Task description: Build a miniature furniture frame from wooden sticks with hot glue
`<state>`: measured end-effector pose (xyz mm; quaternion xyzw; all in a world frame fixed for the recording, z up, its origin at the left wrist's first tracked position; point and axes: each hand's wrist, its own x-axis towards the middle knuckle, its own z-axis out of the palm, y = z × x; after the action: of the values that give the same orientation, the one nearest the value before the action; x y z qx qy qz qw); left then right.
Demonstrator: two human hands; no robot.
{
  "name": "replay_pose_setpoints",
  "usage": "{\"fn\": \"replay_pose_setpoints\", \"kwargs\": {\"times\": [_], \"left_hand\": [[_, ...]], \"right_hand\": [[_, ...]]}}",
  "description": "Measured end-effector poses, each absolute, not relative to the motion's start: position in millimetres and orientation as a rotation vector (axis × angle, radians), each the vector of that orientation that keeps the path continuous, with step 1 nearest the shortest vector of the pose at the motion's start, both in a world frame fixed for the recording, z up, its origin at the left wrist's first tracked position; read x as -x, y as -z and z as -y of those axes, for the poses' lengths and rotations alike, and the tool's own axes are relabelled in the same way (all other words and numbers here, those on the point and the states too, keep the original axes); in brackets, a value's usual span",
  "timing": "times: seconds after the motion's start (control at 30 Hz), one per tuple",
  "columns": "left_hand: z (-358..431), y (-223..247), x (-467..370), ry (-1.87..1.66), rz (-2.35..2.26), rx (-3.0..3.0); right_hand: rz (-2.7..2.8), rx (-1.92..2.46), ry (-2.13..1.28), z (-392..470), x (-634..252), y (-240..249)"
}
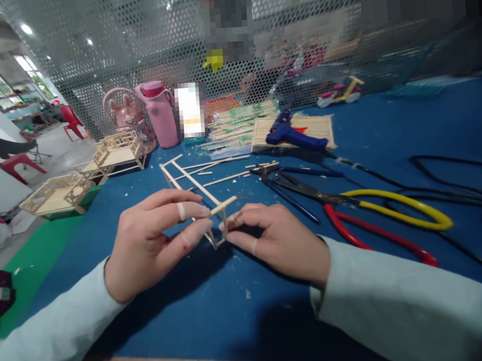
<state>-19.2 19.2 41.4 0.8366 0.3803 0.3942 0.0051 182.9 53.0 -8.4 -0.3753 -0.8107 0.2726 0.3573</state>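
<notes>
A long frame of thin wooden sticks stands tilted over the blue table, its near end between my two hands. My left hand pinches that end from the left, with tape round two of its fingers. At the right side of the same end, my right hand has its thumb and fingertips closed on an upright stick; the exact contact is partly hidden. Loose thin sticks lie just beyond the frame. Right of them are pliers with blue handles and large scissors with red and yellow handles.
A blue glue gun rests on a wooden stick panel, its black cable running right. Behind are a pink bottle, a lit phone and bundled sticks. Small wooden models stand at the left. A mesh screen closes the back.
</notes>
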Motion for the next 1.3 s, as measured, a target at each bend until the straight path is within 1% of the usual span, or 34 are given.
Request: {"fn": "replay_pose_setpoints", "kwargs": {"times": [0.17, 0.5, 0.67, 0.97, 1.3], "left_hand": [[-20.0, -41.5, 17.8, -1.249, -1.205, -2.619], [-23.0, -43.1, 15.5, -1.251, -1.216, -2.623], [-23.4, -40.4, 12.9, -1.271, -1.165, -2.715], [-21.7, -41.7, 14.7, -1.261, -1.19, -2.776], [-18.9, -42.2, 14.5, -1.274, -1.218, -2.739]], "right_hand": [[2.078, 0.95, -0.783, -53.6, -183.6, 6.3], [2.057, 0.945, -0.782, -53.2, -182.0, 9.1], [2.086, 0.951, -0.791, -52.4, -181.2, 8.7], [2.041, 0.961, -0.913, -51.1, -181.2, 7.0], [2.049, 0.94, -0.872, -50.6, -180.0, 6.0]]}}
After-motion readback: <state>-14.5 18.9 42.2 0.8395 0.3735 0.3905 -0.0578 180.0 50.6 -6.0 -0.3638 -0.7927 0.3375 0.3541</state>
